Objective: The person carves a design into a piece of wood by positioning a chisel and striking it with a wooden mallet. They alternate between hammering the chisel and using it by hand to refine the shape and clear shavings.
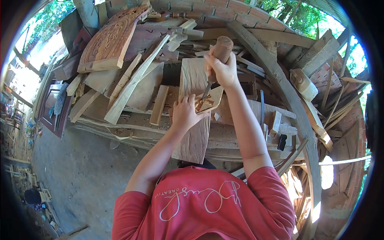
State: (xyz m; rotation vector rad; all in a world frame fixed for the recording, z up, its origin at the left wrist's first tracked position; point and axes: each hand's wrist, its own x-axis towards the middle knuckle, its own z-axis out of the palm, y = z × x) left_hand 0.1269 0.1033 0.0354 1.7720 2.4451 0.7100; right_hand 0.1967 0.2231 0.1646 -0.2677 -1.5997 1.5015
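A chisel (222, 49) with a thick wooden handle is upright and slightly tilted, gripped by my right hand (224, 69). Its metal blade points down at a small light piece of wood (214, 98) with a dark carved recess. My left hand (185, 112) holds that piece at its left side, fingers closed against it. Under both lies a wide wooden plank (192, 144) on the workbench. The exact contact of the blade tip is hard to make out.
A carved wooden panel (110, 38) leans at the upper left beside long boards (136, 80). Wood strips and a black object (282, 142) lie to the right. A plastic jug (303, 85) is near a curved beam (276, 76).
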